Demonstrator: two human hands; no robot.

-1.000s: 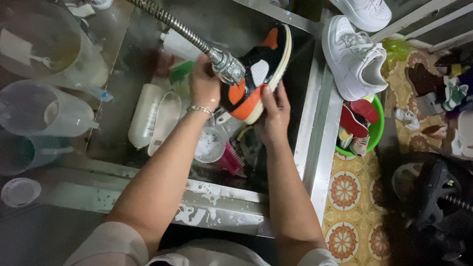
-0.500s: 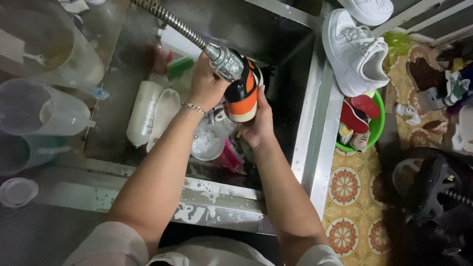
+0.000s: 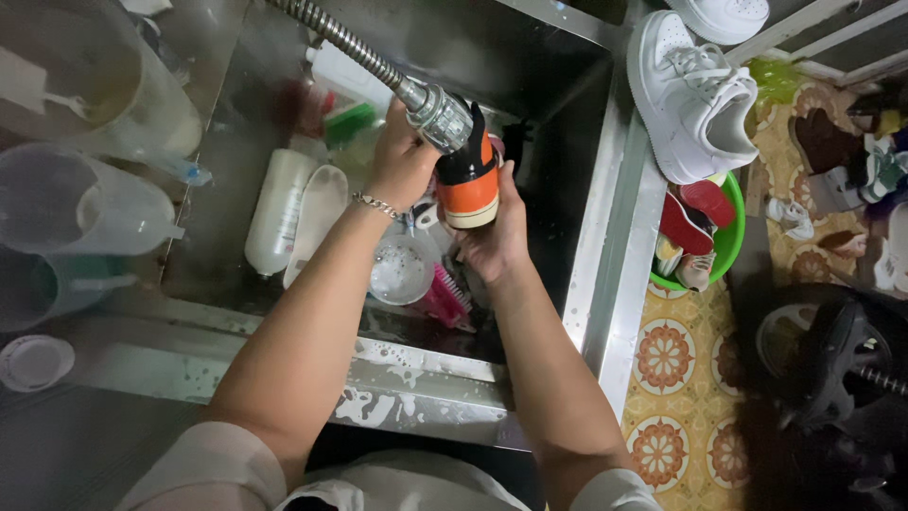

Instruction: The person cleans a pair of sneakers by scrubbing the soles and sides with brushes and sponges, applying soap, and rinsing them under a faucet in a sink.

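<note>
Over the middle of the stainless-steel sink (image 3: 558, 114), the left hand (image 3: 402, 166) has its grip closed around the chrome spray head (image 3: 440, 115) of a ribbed metal hose (image 3: 345, 43), which runs in from the sink's far-left corner. The right hand (image 3: 497, 232) is clamped from below on an orange, black and white sneaker (image 3: 468, 180), held upright with its sole end toward the camera, touching the spray head. Beneath the hands, on the sink floor toward the near edge, lie a clear round bowl (image 3: 399, 270) and a pink scrubbing brush (image 3: 445, 298); a white plastic bottle (image 3: 276, 213) and a pale insole (image 3: 317, 213) lie side by side near the left wall. A white sneaker (image 3: 695, 95) rests on the sink's right rim, above a green basin (image 3: 728, 241) holding red and pale insoles on the patterned tile floor (image 3: 662, 360).
</note>
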